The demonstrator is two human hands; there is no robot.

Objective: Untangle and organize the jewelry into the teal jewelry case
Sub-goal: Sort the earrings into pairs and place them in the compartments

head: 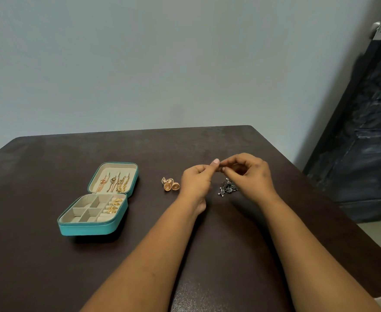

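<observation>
Above the bench (49, 266), towards one o'clock from the case (88, 229), a small piece is pinched between the left hand (196, 181) and the right hand (252, 174); what it is cannot be told, being hidden by the fingers (215, 162). Both sets of fingers are curled in tight, tips nearly touching. The dark cluster (226, 188) lies just below the right hand, the gold earrings (171, 185) at nine o'clock of the left hand. The case stands open, chains (115, 182) hung in its lid, rings (114, 206) in the rolls, its square compartments bare. The piece is best worked loose by small opposed pulls, never a tug, and kept low over the bench so that nothing dropped is lost.
</observation>
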